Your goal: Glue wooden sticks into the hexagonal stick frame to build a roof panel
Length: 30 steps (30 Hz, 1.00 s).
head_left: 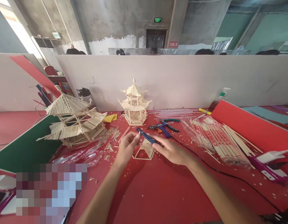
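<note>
My left hand point(127, 146) pinches a small wooden stick piece point(139, 133) between thumb and fingers above the red table point(158, 193). My right hand point(172, 151) grips a blue cutting tool point(146, 136) whose tip meets that stick piece. Just below both hands lies a flat triangular roof panel point(145, 151) made of glued sticks.
A small stick pagoda point(135, 102) stands behind my hands, a larger one point(74, 121) at the left. A blue glue gun point(161, 127) with a black cord, pliers point(172, 121), bagged chopsticks point(216, 140) and plastic wrappers point(83, 152) lie around. A partition wall point(181, 77) closes the back.
</note>
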Motion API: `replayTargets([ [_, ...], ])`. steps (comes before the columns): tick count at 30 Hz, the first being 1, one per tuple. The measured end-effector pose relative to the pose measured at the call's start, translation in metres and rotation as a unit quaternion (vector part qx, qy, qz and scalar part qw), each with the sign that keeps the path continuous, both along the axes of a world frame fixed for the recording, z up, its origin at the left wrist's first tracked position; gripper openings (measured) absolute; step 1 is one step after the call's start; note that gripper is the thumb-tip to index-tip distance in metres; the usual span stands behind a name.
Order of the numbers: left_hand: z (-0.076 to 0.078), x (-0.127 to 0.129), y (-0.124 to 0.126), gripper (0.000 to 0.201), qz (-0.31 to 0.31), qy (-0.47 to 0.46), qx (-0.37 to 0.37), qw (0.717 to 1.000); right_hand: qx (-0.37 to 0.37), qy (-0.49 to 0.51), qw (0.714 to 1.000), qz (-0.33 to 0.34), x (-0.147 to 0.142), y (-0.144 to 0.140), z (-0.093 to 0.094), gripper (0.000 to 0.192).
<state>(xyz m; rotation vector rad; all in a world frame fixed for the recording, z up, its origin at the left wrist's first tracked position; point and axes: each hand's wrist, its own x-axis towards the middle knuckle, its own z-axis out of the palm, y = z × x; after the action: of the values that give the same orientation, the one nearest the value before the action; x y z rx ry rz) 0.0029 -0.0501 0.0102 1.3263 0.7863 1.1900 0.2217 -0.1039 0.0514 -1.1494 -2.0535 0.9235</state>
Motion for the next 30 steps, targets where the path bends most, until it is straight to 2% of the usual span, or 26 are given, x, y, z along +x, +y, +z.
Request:
replayTargets([
  [9, -0.004, 0.001, 0.003, 0.044, 0.036, 0.021, 0.002, 0.999, -0.005, 0.025, 1.000, 0.003, -0.006, 0.004, -0.012, 0.053],
  [16, -0.008, 0.000, 0.006, 0.044, 0.046, 0.030, 0.006, 0.998, -0.017, 0.032, 0.999, -0.013, -0.011, 0.003, -0.013, 0.053],
  [23, -0.009, -0.001, 0.007, 0.039, 0.054, 0.044, 0.019, 0.997, 0.017, 0.015, 0.999, -0.024, -0.015, 0.002, -0.015, 0.051],
  [30, -0.012, -0.003, 0.008, 0.034, 0.065, 0.070, 0.035, 0.995, 0.073, -0.059, 0.993, -0.068, -0.020, 0.003, -0.025, 0.048],
])
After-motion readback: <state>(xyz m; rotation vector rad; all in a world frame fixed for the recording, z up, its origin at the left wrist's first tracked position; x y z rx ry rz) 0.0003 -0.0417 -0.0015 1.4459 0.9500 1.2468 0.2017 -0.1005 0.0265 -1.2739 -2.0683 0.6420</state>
